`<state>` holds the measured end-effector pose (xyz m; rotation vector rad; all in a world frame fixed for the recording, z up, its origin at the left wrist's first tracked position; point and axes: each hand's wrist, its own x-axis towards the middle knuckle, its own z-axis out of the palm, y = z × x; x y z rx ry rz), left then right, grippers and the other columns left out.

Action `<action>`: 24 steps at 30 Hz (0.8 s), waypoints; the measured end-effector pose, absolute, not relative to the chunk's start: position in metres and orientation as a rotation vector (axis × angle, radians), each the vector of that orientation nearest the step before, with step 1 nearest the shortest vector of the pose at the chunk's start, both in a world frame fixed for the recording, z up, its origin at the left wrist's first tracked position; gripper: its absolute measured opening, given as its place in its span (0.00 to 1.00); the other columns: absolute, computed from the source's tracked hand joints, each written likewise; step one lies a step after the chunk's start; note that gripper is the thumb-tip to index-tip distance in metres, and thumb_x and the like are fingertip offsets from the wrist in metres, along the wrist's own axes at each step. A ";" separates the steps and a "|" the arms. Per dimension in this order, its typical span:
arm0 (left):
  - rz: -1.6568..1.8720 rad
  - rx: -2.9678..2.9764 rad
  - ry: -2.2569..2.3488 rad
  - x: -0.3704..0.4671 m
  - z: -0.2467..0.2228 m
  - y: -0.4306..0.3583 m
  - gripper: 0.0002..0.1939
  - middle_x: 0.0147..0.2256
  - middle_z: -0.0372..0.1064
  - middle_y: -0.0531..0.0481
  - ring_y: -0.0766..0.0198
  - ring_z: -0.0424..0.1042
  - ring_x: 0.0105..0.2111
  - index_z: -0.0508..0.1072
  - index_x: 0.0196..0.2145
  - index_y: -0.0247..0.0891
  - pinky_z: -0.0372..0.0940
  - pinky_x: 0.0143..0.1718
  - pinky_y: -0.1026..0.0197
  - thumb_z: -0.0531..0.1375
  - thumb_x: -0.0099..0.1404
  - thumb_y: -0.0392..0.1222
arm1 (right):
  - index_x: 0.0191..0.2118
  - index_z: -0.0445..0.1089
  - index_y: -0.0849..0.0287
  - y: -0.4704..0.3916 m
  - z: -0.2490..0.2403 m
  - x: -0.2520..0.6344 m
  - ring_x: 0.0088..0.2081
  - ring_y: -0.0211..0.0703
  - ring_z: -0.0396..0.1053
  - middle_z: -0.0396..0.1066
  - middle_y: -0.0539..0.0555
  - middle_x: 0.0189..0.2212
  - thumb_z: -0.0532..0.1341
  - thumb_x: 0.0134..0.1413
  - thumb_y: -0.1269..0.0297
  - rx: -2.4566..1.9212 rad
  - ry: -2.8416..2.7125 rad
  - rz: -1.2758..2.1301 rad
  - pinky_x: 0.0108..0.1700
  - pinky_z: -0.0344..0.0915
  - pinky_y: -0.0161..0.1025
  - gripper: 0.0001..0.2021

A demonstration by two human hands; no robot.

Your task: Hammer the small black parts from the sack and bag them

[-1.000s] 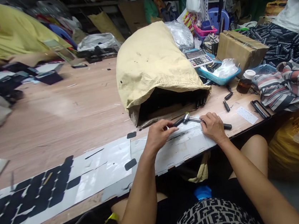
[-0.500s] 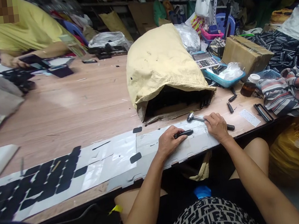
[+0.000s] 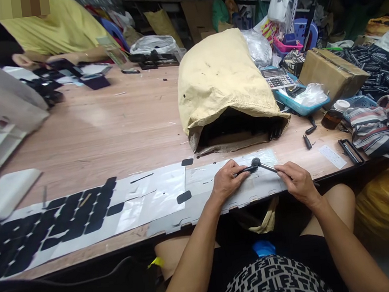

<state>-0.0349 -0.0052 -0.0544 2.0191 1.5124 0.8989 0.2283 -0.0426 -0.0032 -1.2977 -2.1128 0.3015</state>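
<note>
My left hand (image 3: 229,179) is closed on a slim black cylindrical piece (image 3: 249,169), whose end sticks out to the right from between my fingers. In my right hand (image 3: 297,180) is a small hammer (image 3: 267,166) with a round head and metal shaft; its grip is hidden in my palm. The hammer head is right at the free end of the black piece; whether they touch I cannot tell. Both hands are over the pale grey sheet (image 3: 214,196) along the table's front edge. Just behind them lies a large cream sack (image 3: 222,77), its dark mouth facing me.
Black rounded patches on a white sheet (image 3: 166,205) lie to the left. At right are small black pieces (image 3: 307,141), a brown bottle (image 3: 332,119), a blue basket (image 3: 304,105), a striped cloth (image 3: 370,121) and a cardboard box (image 3: 334,74). Across the table sits a person in a yellow shirt (image 3: 64,25).
My right hand has lifted the hammer and turned it, bringing its head left to the end of the black piece. My left hand keeps its hold. The view has shifted slightly left.
</note>
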 end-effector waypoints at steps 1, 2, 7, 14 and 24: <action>0.897 2.026 1.513 -0.035 -0.055 -0.005 0.11 0.32 0.67 0.52 0.64 0.68 0.34 0.83 0.43 0.46 0.62 0.35 0.62 0.65 0.65 0.47 | 0.50 0.75 0.53 -0.044 -0.006 0.229 0.42 0.44 0.73 0.75 0.54 0.38 0.54 0.68 0.63 -1.305 -2.128 0.276 0.46 0.70 0.40 0.14; 0.895 2.030 1.514 -0.035 -0.055 -0.005 0.11 0.32 0.66 0.52 0.64 0.68 0.33 0.83 0.44 0.46 0.62 0.35 0.62 0.65 0.65 0.46 | 0.50 0.75 0.53 -0.044 -0.008 0.229 0.42 0.44 0.73 0.75 0.54 0.38 0.54 0.68 0.63 -1.312 -2.138 0.255 0.45 0.70 0.40 0.13; 0.891 2.019 1.496 -0.036 -0.055 -0.003 0.09 0.32 0.65 0.53 0.65 0.68 0.34 0.83 0.43 0.45 0.61 0.36 0.62 0.66 0.64 0.44 | 0.50 0.75 0.53 -0.042 -0.010 0.220 0.41 0.44 0.73 0.74 0.54 0.37 0.54 0.68 0.64 -1.264 -2.113 0.272 0.44 0.71 0.39 0.13; 0.863 1.966 1.496 -0.035 -0.050 -0.003 0.06 0.31 0.65 0.54 0.64 0.67 0.34 0.83 0.38 0.46 0.61 0.36 0.62 0.65 0.64 0.44 | 0.49 0.75 0.52 -0.036 -0.012 0.209 0.42 0.43 0.73 0.75 0.53 0.37 0.55 0.67 0.65 -1.241 -2.150 0.312 0.45 0.70 0.39 0.12; 0.937 1.857 1.447 -0.038 -0.047 -0.002 0.10 0.35 0.69 0.53 0.63 0.68 0.34 0.78 0.40 0.41 0.62 0.37 0.60 0.66 0.59 0.41 | 0.44 0.77 0.54 0.021 -0.029 0.219 0.42 0.47 0.67 0.74 0.54 0.37 0.59 0.63 0.66 -1.550 -2.098 0.002 0.47 0.63 0.41 0.10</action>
